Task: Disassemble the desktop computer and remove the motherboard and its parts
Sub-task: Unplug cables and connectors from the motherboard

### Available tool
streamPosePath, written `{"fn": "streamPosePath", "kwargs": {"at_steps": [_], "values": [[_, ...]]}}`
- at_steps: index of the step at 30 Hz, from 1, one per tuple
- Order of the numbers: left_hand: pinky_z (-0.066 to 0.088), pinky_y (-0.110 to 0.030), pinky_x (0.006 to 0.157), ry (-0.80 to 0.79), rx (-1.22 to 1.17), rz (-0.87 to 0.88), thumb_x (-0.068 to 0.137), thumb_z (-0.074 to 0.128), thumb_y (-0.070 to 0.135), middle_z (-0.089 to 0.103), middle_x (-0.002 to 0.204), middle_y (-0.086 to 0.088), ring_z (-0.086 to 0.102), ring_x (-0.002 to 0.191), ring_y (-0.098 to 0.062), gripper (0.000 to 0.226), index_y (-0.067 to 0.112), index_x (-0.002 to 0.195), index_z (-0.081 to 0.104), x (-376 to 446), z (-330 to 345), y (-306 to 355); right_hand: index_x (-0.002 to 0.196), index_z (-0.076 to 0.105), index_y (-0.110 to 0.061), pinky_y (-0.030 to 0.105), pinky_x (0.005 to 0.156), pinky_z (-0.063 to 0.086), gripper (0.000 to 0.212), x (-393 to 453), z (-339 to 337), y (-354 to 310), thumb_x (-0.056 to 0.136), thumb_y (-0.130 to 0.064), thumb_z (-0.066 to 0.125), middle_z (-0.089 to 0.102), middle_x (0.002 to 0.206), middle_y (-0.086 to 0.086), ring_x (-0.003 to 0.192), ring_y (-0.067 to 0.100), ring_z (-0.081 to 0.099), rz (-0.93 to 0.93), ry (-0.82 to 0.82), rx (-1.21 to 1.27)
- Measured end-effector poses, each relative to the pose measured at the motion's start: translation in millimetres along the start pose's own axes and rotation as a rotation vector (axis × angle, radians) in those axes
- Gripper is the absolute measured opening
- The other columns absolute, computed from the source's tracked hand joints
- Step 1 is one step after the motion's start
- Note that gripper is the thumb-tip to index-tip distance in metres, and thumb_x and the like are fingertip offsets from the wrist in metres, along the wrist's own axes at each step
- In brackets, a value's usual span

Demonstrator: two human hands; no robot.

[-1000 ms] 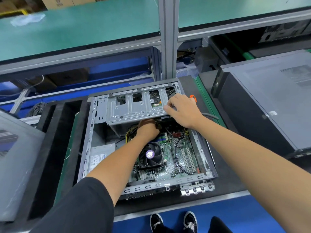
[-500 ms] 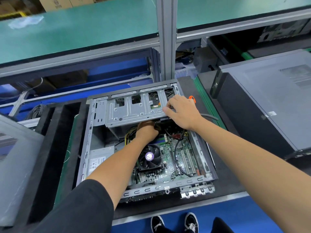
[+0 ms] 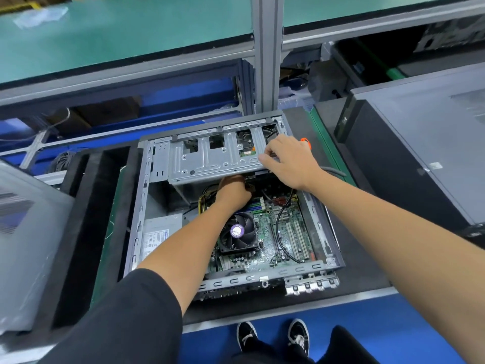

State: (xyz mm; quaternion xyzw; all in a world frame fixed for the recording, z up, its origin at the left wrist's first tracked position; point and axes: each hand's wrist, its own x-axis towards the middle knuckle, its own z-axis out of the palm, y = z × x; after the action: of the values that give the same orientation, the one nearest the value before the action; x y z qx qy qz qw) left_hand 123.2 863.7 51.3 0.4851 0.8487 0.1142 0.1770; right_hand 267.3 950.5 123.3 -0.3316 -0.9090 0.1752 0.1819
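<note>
An open desktop case (image 3: 136, 227) lies on its side on the bench. Inside it I see the green motherboard (image 3: 286, 232), a black CPU fan (image 3: 237, 232) with a purple label, black cables and a grey power supply (image 3: 157, 232). A grey metal drive cage (image 3: 210, 158) spans the far end of the case. My right hand (image 3: 291, 161) rests on the cage's right end, fingers bent over its edge. My left hand (image 3: 232, 191) reaches under the cage's near edge above the motherboard; its fingers are hidden there.
A closed dark computer tower (image 3: 420, 143) lies to the right. A grey panel (image 3: 29, 232) sits at the left beside black foam blocks (image 3: 78, 232). An aluminium post (image 3: 266, 53) rises behind the case under a green shelf (image 3: 131, 30). My shoes (image 3: 273, 337) show below the bench edge.
Both hands stay at the drive cage. The view has shifted slightly, and the left hand has reached a little deeper under the cage.
</note>
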Motion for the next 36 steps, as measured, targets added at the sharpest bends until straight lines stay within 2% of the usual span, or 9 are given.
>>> {"fn": "streamPosePath", "kwargs": {"at_steps": [3, 8, 14, 17, 21, 25, 28, 32, 36], "values": [[0.042, -0.028, 0.064, -0.014, -0.007, -0.01, 0.082, 0.058, 0.017, 0.049, 0.068, -0.004, 0.049, 0.07, -0.024, 0.014, 0.013, 0.071, 0.051, 2.8, 0.2, 1.3, 0.082, 0.053, -0.025, 0.031, 0.079, 0.018, 0.027, -1.0, 0.4, 4.0, 0.096, -0.047, 0.045, 0.047, 0.092, -0.008, 0.088, 0.012, 0.039, 0.006, 0.007, 0.014], [0.042, -0.028, 0.062, -0.023, -0.025, -0.022, 0.082, 0.058, 0.016, 0.053, 0.073, -0.008, 0.05, 0.068, -0.024, 0.016, 0.012, 0.068, 0.051, 2.1, 0.4, -1.4, 0.082, 0.053, -0.026, 0.031, 0.08, 0.018, 0.026, -1.3, 1.8, 0.5, 0.096, -0.047, 0.045, 0.047, 0.093, -0.008, 0.088, 0.013, 0.04, -0.004, 0.0, 0.017], [0.04, -0.027, 0.067, -0.017, 0.045, 0.024, 0.084, 0.057, 0.016, 0.06, 0.084, -0.012, 0.053, 0.076, -0.026, 0.009, 0.013, 0.077, 0.052, 2.4, 2.2, -0.3, 0.084, 0.055, -0.024, 0.03, 0.079, 0.016, 0.027, -2.2, 1.2, 4.6, 0.097, -0.046, 0.046, 0.047, 0.094, -0.007, 0.089, 0.012, 0.039, 0.001, 0.005, 0.032], [0.039, -0.026, 0.067, -0.034, 0.052, 0.006, 0.085, 0.057, 0.019, 0.053, 0.076, -0.005, 0.048, 0.072, -0.023, 0.013, 0.014, 0.074, 0.051, 2.0, -0.1, -0.1, 0.085, 0.055, -0.025, 0.031, 0.08, 0.017, 0.026, -1.8, 3.3, 2.7, 0.096, -0.047, 0.046, 0.047, 0.095, -0.007, 0.09, 0.012, 0.039, -0.006, 0.005, 0.027], [0.033, -0.027, 0.049, -0.114, 0.037, -0.026, 0.086, 0.051, 0.017, 0.048, 0.063, -0.003, 0.047, 0.059, -0.024, 0.025, 0.011, 0.064, 0.042, -4.3, -8.9, -0.8, 0.085, 0.057, -0.024, 0.032, 0.082, 0.018, 0.028, -0.8, 2.9, 1.8, 0.096, -0.047, 0.045, 0.05, 0.096, -0.007, 0.09, 0.013, 0.041, -0.005, 0.009, 0.014], [0.039, -0.029, 0.064, -0.048, 0.019, 0.031, 0.083, 0.055, 0.011, 0.062, 0.092, -0.018, 0.057, 0.08, -0.032, 0.006, 0.008, 0.088, 0.053, -12.7, -11.3, -4.0, 0.085, 0.059, -0.023, 0.033, 0.082, 0.02, 0.03, -1.0, 2.0, 1.5, 0.095, -0.048, 0.046, 0.051, 0.097, -0.006, 0.091, 0.014, 0.043, -0.01, 0.014, -0.014], [0.041, -0.03, 0.069, -0.056, 0.057, 0.033, 0.085, 0.057, 0.014, 0.063, 0.104, -0.018, 0.059, 0.093, -0.034, 0.022, 0.005, 0.104, 0.061, -13.0, -16.5, -7.1, 0.087, 0.06, -0.022, 0.032, 0.082, 0.019, 0.031, -1.8, 4.1, 3.6, 0.095, -0.048, 0.046, 0.053, 0.099, -0.006, 0.093, 0.015, 0.044, -0.003, 0.009, -0.011], [0.044, -0.031, 0.071, -0.164, 0.172, 0.04, 0.09, 0.057, 0.022, 0.062, 0.105, -0.013, 0.058, 0.09, -0.03, 0.027, 0.008, 0.113, 0.058, -12.5, -25.9, -5.0, 0.086, 0.059, -0.024, 0.033, 0.082, 0.02, 0.03, -1.8, 3.8, 3.4, 0.095, -0.049, 0.046, 0.051, 0.097, -0.007, 0.092, 0.015, 0.045, 0.003, 0.001, -0.017], [0.048, -0.035, 0.07, -0.267, 0.226, 0.074, 0.094, 0.054, 0.024, 0.063, 0.101, -0.009, 0.056, 0.084, -0.026, 0.024, 0.01, 0.113, 0.057, -16.4, -36.5, -11.2, 0.085, 0.057, -0.025, 0.033, 0.083, 0.021, 0.03, -2.4, 3.6, 2.1, 0.094, -0.05, 0.044, 0.051, 0.096, -0.007, 0.091, 0.014, 0.044, 0.009, -0.011, -0.022]]}}
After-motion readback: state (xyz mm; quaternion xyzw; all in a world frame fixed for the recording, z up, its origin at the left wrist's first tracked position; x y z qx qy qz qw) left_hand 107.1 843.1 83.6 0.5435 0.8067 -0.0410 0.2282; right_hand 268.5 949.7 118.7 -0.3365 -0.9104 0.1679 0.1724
